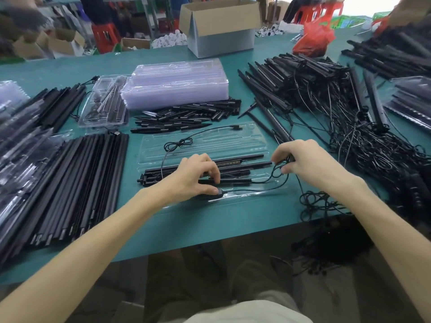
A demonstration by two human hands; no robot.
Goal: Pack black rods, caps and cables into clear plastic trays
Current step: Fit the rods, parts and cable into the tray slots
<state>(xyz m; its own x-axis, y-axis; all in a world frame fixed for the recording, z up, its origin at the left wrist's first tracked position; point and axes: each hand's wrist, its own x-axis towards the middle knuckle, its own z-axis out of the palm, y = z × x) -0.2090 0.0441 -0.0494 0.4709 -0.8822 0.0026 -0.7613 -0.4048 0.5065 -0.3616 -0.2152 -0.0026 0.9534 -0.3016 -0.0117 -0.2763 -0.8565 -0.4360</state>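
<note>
A clear plastic tray (210, 143) lies open on the green table in front of me. Several black rods (240, 160) lie across its near half, with a thin black cable (177, 143) looping over the far half. My left hand (198, 176) rests on the rods, thumb and fingers pinching a small black plug on the cable at the tray's near edge. My right hand (300, 157) grips a bundle of black cable at the rods' right ends. A heap of black caps (186, 116) lies just beyond the tray.
A stack of empty clear trays (177, 82) stands at the back centre, beside a filled tray (105, 103). Rows of black rods (77, 183) lie at the left; a tangled pile of rods with cables (326, 108) fills the right. A cardboard box (219, 26) stands behind.
</note>
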